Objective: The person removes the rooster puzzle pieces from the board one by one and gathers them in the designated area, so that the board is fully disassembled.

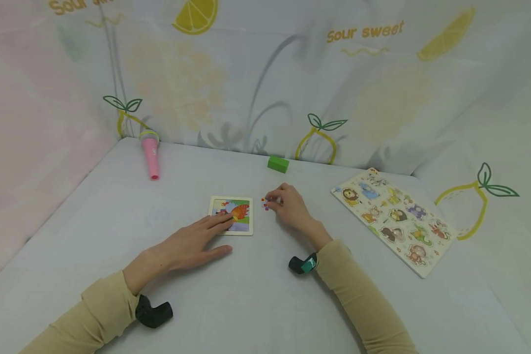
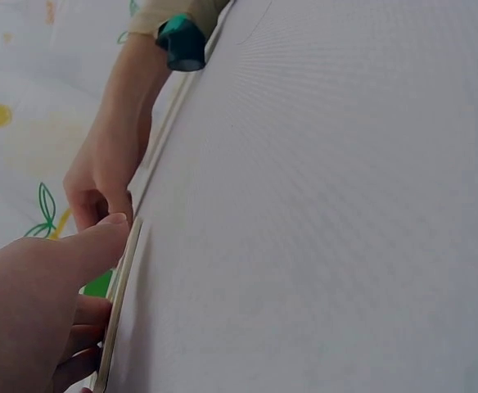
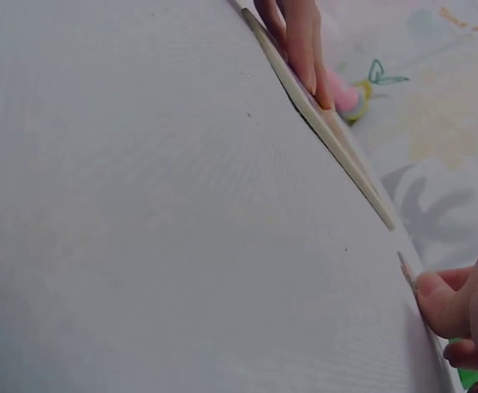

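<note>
A small square picture puzzle [image 1: 250, 223] with a pale frame lies on the table, showing a colourful bird with orange-red feathers. My left hand [image 1: 194, 243] rests on its lower left part with the fingers fairly straight, covering some of the picture. Just right of the frame, my right hand [image 1: 289, 206] pinches a small puzzle piece [image 1: 264, 203] with red and blue on it, between thumb and forefinger. In the right wrist view this puzzle piece [image 3: 406, 271] is a thin edge at the fingertips, close to the table surface.
A green block [image 1: 278, 164] sits behind the right hand. At the back left lies a pink toy microphone [image 1: 151, 156]. On the right is a larger animal puzzle board [image 1: 402, 236]. A printed cloth [image 1: 248, 73] hangs behind the white table [image 1: 248, 305].
</note>
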### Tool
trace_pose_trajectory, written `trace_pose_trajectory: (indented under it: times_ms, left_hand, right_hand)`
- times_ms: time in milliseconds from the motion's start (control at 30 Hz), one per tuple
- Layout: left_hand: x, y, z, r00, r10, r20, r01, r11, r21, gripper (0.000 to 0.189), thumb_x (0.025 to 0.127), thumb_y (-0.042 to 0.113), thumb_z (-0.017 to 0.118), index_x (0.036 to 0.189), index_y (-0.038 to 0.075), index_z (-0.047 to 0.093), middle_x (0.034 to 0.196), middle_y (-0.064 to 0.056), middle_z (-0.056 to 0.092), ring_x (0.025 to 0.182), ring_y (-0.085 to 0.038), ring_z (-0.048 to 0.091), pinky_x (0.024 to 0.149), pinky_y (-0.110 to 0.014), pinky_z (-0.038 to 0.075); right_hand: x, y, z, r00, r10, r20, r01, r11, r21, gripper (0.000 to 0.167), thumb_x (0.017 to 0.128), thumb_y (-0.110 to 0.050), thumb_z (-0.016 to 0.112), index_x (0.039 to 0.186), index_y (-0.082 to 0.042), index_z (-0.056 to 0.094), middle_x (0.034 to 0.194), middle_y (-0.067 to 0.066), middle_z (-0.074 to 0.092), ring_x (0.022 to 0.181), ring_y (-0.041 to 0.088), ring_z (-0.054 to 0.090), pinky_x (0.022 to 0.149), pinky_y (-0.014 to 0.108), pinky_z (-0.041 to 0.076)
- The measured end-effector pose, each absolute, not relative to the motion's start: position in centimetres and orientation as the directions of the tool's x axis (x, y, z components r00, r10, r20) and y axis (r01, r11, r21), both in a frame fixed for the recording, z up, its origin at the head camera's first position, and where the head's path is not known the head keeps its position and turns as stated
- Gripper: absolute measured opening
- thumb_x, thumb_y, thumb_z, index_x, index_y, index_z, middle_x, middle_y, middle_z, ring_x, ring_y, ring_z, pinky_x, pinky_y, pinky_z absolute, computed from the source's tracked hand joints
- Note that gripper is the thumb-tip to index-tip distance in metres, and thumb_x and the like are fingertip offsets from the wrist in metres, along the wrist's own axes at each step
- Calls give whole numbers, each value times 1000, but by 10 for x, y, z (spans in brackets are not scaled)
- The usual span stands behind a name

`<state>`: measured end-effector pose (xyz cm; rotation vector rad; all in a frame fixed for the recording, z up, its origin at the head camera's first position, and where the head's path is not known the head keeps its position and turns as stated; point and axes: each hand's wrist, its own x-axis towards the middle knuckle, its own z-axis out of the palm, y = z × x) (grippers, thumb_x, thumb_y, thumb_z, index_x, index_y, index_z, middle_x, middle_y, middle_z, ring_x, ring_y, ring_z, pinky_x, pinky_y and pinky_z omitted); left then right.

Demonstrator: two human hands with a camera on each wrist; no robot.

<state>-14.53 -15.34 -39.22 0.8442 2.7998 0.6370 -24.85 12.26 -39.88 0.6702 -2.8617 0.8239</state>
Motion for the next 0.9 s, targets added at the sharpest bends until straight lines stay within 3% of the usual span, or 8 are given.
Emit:
trace_pose_trajectory:
  times_ms: [333,633,767,900]
  left_hand:
    - [-145,-153,-392,-830,558,-19,495,751,437,72,97,58,54,156,20,37,163,-1,30,150,-35,27,113,-59,34]
    - [-147,-155,-391,-827,561,-19,500,752,429,71,97,56,55,155,19,39,162,-1,33,149,-36,30,113,-60,35]
    - [-147,-155,-393,-826,563,-19,503,751,427,69,98,55,54,155,18,39,163,-2,32,149,-36,30,113,-59,35]
    - [-146,-154,-394,-822,569,-13,510,746,429,69,99,55,53,155,18,38,164,-1,30,149,-34,29,112,-59,36]
  right_hand:
    - [-249,123,-403,-893,-395,214,-448,744,-495,15,94,-9,69,108,-10,76,100,9,61,89,24,53,82,36,47]
    - [-245,94,-391,-838,-397,375,-546,608,-576,19,95,2,62,105,-6,75,97,9,62,88,23,58,78,34,51]
    - [-245,66,-385,-803,-489,339,-591,587,-553,20,97,3,58,105,-4,75,97,9,66,87,22,61,78,30,51]
    - [-247,48,-386,-818,-522,244,-559,617,-555,23,99,1,54,106,-4,75,99,8,66,88,22,62,78,29,51]
